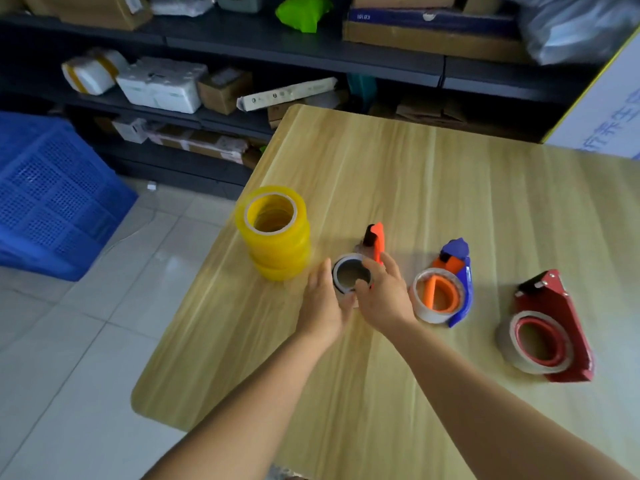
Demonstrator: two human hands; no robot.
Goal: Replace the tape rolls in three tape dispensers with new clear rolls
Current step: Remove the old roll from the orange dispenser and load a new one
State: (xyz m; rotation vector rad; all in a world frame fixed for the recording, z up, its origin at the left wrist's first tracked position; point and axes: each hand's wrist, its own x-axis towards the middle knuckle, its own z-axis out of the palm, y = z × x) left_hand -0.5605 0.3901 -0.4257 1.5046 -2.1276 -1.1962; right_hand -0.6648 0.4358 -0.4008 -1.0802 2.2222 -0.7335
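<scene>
Three tape dispensers lie on the wooden table [433,188]. The orange dispenser [375,240] at the left carries a nearly used-up roll [349,271]. My left hand [323,303] cups that roll's left side. My right hand [382,292] grips its right side, thumb inside the core. In the middle lies the blue dispenser [462,282] with an orange hub and a thin old roll [420,306]. The red dispenser [554,323] at the right also has a thin roll. A stack of yellowish clear new rolls [275,233] stands at the left near the table's edge.
A blue plastic crate [52,199] sits on the tiled floor at the left. Dark shelves [311,53] with boxes and parcels run behind the table. A white board [609,109] leans at the far right.
</scene>
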